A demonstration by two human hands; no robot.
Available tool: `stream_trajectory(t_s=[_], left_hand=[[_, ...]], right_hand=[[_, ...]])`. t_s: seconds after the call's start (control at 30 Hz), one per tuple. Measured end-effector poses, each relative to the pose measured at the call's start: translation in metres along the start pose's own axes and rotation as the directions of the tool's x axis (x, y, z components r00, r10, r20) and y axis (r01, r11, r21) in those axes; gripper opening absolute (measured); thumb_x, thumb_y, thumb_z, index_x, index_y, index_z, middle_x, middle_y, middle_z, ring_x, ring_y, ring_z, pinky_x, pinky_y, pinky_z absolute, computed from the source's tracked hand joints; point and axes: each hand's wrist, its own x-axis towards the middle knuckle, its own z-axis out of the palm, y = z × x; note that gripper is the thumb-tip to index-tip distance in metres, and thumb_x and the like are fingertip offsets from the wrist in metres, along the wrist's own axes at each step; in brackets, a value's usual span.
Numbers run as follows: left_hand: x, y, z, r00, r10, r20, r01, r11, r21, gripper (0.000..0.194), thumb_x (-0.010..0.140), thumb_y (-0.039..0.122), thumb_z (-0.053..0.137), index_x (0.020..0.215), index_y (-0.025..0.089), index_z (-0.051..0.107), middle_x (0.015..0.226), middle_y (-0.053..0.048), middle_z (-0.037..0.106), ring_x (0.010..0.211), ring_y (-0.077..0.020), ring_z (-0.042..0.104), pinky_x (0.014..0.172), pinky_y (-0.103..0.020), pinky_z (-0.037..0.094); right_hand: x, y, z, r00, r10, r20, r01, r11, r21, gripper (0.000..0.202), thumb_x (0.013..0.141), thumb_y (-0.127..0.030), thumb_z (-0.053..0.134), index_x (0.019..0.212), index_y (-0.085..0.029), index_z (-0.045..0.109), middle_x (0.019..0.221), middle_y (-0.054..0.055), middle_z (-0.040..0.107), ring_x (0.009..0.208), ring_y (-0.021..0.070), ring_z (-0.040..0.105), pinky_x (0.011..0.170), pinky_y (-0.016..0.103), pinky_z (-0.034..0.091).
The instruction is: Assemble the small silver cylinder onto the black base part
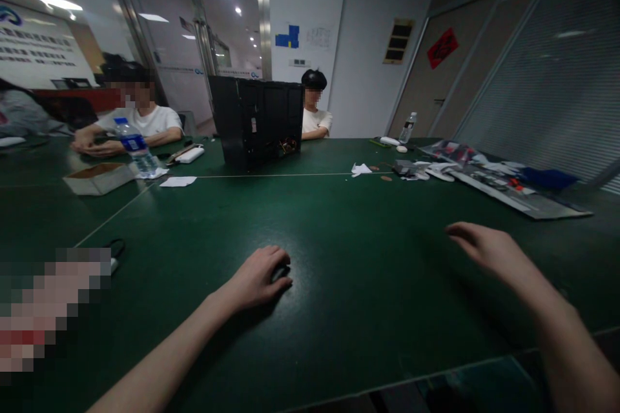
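Observation:
My left hand (264, 274) rests on the green table (329, 239), with its fingers curved and apart from the thumb and nothing seen between them. Over the right part of the table is my right hand (479, 245), slightly raised, fingers and thumb apart and pointing left; it holds nothing visible. A black computer case (261, 122) stands upright beyond my hands. White scraps of paper (361, 170) lie to the right of the case.
At the left are an open cardboard box (99, 182), a water bottle (138, 151) and white paper (178, 181). A board with assorted parts (523, 197) and another bottle (407, 128) are at the right. Two people sit across the table.

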Motion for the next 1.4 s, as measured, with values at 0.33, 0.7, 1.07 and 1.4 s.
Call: stream_trajectory(t_s=[0.33,0.7,1.07,1.4], left_hand=[[0.001,-0.004,0.002,1.000,0.002,-0.003,-0.002,0.999,0.033,0.027,0.085,0.038,0.055,0.105,0.020,0.055,0.104,-0.006,0.056,0.092,-0.0215,0.053,0.081,-0.035,0.044],[0.000,-0.004,0.002,1.000,0.000,0.000,0.000,1.000,-0.005,0.029,0.085,0.038,0.056,0.107,0.020,0.055,0.106,-0.007,0.056,0.096,-0.0223,0.053,0.081,-0.035,0.044],[0.001,-0.003,0.002,1.000,0.000,-0.007,0.000,1.000,0.017,0.027,0.085,0.038,0.056,0.105,0.019,0.056,0.105,-0.007,0.056,0.093,-0.0222,0.052,0.081,-0.035,0.044],[0.001,0.001,0.001,1.000,-0.016,0.003,0.016,0.999,0.034,0.025,0.084,0.036,0.056,0.103,0.019,0.056,0.104,-0.007,0.056,0.093,-0.0220,0.053,0.081,-0.035,0.043]], right_hand=[[-0.012,0.134,-0.006,0.939,0.338,0.064,-0.335,0.940,-0.061,0.030,0.079,-0.033,0.056,0.103,-0.017,0.066,0.104,0.016,0.066,0.077,0.0243,0.064,0.064,0.032,0.044],[-0.011,0.145,0.008,0.950,0.307,0.064,-0.308,0.951,0.006,0.032,0.077,-0.037,0.054,0.099,-0.017,0.068,0.098,0.016,0.068,0.073,0.0263,0.065,0.063,0.034,0.046],[-0.013,0.152,0.008,0.925,0.375,0.058,-0.378,0.925,0.043,0.047,0.069,-0.043,0.063,0.107,-0.015,0.061,0.105,0.024,0.063,0.067,0.0245,0.063,0.062,0.036,0.044],[-0.035,0.182,0.022,0.866,0.471,0.168,-0.474,0.880,-0.019,0.028,0.049,-0.039,0.068,0.071,-0.023,0.062,0.082,0.021,0.067,0.065,0.0314,0.064,0.063,0.042,0.045]])
